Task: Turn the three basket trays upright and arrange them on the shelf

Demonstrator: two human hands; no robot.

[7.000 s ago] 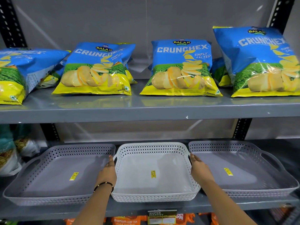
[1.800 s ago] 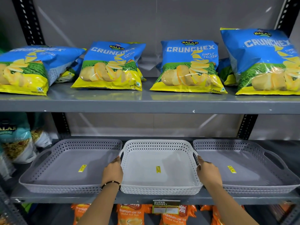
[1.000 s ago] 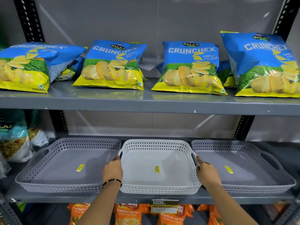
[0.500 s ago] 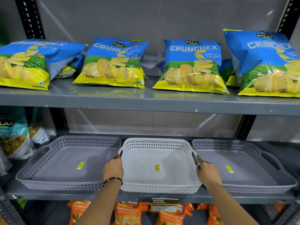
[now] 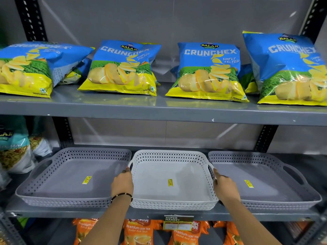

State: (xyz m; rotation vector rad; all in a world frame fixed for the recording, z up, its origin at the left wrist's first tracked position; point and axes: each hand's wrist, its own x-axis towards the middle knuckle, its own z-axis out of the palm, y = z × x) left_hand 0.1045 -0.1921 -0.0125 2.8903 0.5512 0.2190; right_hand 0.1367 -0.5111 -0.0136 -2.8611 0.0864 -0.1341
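Note:
Three perforated basket trays stand upright side by side on the lower grey shelf [image 5: 150,213]. The white tray [image 5: 169,204] is in the middle, between a grey tray [image 5: 63,200] on the left and a grey tray [image 5: 276,204] on the right. Each has a small yellow sticker inside. My left hand [image 5: 122,183] grips the white tray's left handle. My right hand [image 5: 224,186] grips its right handle. The fingertips are hidden behind the tray's walls.
The upper shelf [image 5: 159,110] carries several blue and yellow chip bags [image 5: 208,71]. Snack packets [image 5: 14,149] stand at the lower shelf's left end. Orange tea packets [image 5: 138,232] fill the level below, behind a price tag [image 5: 178,223]. Black uprights [image 5: 265,137] frame the rack.
Both hands stay on the white tray's handles. The tray and its neighbours hold the same places; only the camera view has shifted slightly.

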